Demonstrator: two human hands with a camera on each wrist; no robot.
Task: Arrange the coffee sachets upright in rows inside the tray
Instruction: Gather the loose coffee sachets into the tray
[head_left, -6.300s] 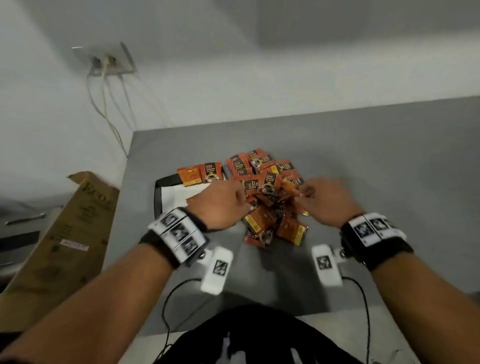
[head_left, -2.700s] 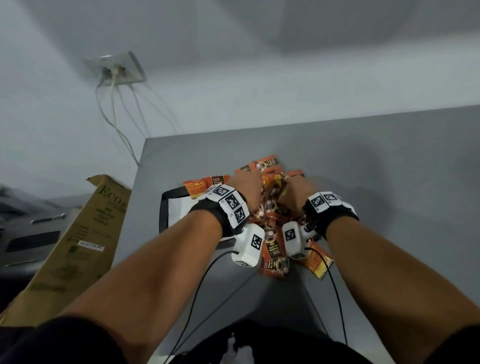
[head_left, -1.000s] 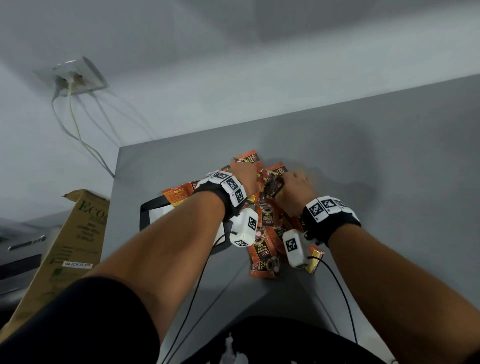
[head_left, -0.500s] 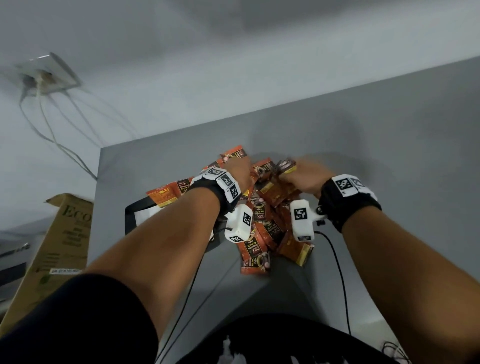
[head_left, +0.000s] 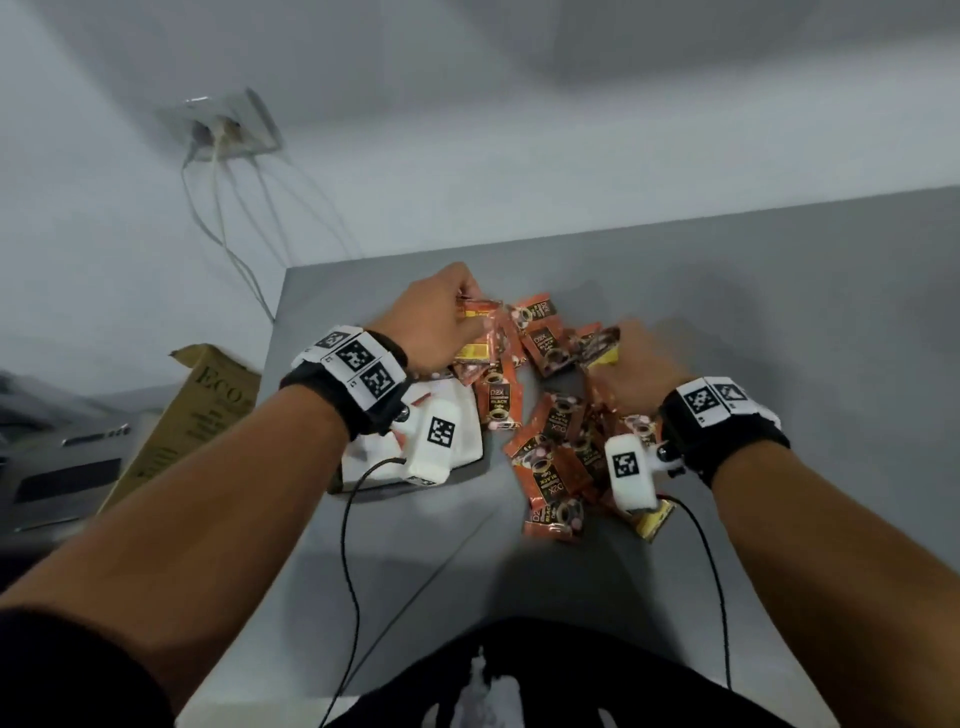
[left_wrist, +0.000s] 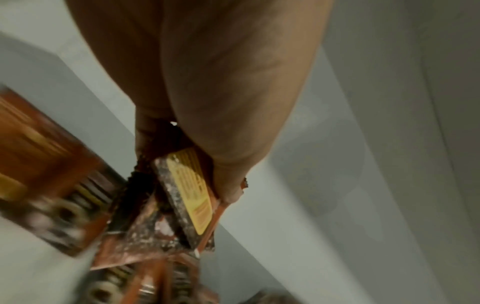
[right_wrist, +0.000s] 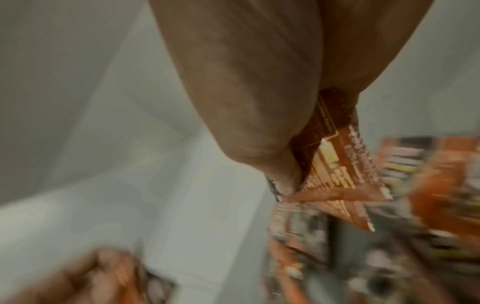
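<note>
Several orange coffee sachets (head_left: 550, 431) lie in a loose heap on the grey table (head_left: 779, 291). My left hand (head_left: 441, 317) is raised at the heap's far left and grips a small bunch of sachets (left_wrist: 187, 193), their yellow backs showing. My right hand (head_left: 628, 364) sits on the heap's right side and pinches sachets (right_wrist: 335, 170) between thumb and fingers. The tray (head_left: 467, 441), white inside with a dark rim, lies left of the heap, mostly hidden under my left wrist.
A brown cardboard box (head_left: 192, 421) leans beside the table's left edge. A wall socket (head_left: 228, 124) with hanging cables sits on the wall behind. Cables from both wrist cameras trail over the near table. Bare grey table stretches to the right.
My left hand has lifted away to the far left with a bunch of sachets. My right hand has drawn apart to the right, and the heap between them lies more spread out.
</note>
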